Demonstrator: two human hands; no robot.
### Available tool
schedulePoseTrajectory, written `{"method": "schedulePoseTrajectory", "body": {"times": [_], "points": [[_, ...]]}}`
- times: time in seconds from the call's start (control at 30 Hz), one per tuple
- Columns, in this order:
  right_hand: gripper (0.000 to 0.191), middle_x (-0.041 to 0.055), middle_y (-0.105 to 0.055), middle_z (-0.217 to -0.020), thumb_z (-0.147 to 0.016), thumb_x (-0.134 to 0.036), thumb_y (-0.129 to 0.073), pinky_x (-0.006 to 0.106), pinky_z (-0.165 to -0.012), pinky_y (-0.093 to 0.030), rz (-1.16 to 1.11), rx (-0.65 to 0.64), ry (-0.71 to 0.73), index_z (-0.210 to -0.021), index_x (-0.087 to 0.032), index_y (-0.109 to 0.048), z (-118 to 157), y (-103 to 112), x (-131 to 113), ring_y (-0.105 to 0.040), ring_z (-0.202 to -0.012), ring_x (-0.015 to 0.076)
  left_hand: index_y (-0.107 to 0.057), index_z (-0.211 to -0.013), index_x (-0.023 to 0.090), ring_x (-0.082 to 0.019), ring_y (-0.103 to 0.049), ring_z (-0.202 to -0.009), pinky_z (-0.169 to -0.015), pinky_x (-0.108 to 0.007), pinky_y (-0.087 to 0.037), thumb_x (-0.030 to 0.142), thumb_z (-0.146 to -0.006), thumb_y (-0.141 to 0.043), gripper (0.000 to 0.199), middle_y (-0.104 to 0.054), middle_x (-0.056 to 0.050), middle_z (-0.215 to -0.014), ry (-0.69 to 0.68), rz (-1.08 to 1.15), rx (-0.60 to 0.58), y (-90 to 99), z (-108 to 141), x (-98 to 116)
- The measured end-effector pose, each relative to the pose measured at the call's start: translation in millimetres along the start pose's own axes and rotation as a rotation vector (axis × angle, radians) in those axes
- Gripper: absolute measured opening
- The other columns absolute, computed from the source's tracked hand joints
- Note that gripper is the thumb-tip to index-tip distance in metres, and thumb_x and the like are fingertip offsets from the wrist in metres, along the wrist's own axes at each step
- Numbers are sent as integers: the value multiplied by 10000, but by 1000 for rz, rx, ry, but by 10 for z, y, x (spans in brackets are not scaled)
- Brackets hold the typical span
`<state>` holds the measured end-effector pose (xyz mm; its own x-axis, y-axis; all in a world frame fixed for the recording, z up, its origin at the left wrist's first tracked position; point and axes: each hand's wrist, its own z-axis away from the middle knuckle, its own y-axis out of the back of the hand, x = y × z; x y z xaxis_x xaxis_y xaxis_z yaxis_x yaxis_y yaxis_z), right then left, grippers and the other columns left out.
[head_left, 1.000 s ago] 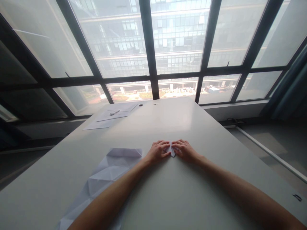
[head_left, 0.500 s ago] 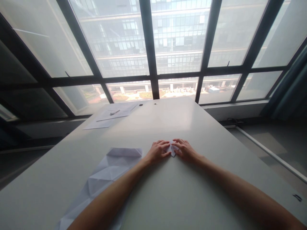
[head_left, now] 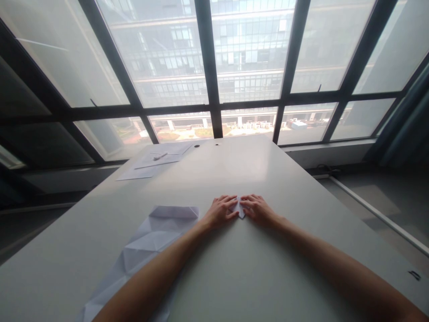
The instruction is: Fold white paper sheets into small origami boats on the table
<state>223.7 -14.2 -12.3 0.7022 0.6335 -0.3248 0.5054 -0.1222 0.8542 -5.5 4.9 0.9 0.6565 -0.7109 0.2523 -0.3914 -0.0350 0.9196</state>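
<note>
Folded paper point(head_left: 241, 211): small, white, tip toward you
Your fingers point(head_left: 229, 205): half-bent over both its sides, pinch unclear
Creased sheet point(head_left: 149, 239): partly behind your left forearm point(head_left: 157, 268)

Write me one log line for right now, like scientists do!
left hand: on small folded paper | right hand: on its other side | creased sheet: on table, partly behind left forearm

"What shows of the person's body?"
"A left hand point(head_left: 221, 213) and a right hand point(head_left: 257, 210), both bare, with slim fingers point(head_left: 248, 197)."
"And above the wrists point(head_left: 205, 225)?"
"The left forearm point(head_left: 150, 278) and right forearm point(head_left: 330, 257) are bare as well, slender, smooth in outline, narrow near the hand and broadening toward the elbow."
"The fingernails?"
"Too small to make out."
</note>
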Motion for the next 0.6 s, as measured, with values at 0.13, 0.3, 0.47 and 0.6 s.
{"method": "schedulePoseTrajectory", "body": {"times": [0.13,0.3,0.47,0.6], "points": [[319,77,-667,-1253,-926,-201,-597,420,-999,-417,-9,2,0,-1231,-259,-667,3,3,-3,-567,-1158,256,-620,-1312,303,-265,-506,-1297,-1071,-430,-401,403,-915,-637,410,-616,-29,-1377,-3,14,4,-7,-2,0],[304,71,-671,-1241,-925,-208,-603,409,-997,-412,-10,-7,-9,-1215,-264,-674,-4,10,-10,-566,-1155,249,-577,-1361,291,-261,-506,-1289,-1068,-423,-402,413,-910,-642,471,-618,-34,-1372,3,20,19,-10,-3,4],[317,83,-642,-1291,-951,-225,-562,410,-1015,-396,-8,-21,-22,-1258,-241,-641,0,18,-18,-543,-1190,253,-604,-1336,295,-259,-505,-1284,-1070,-416,-400,401,-922,-627,427,-617,-30,-1370,-14,6,8,-6,-8,2],[397,114,-619,-1315,-932,-226,-571,408,-1037,-376,7,-21,-63,-1328,-201,-585,2,54,-52,-513,-1219,265,-617,-1318,289,-259,-513,-1273,-1056,-418,-406,411,-960,-576,380,-619,-41,-1368,-10,7,2,-3,-12,-2]]}}
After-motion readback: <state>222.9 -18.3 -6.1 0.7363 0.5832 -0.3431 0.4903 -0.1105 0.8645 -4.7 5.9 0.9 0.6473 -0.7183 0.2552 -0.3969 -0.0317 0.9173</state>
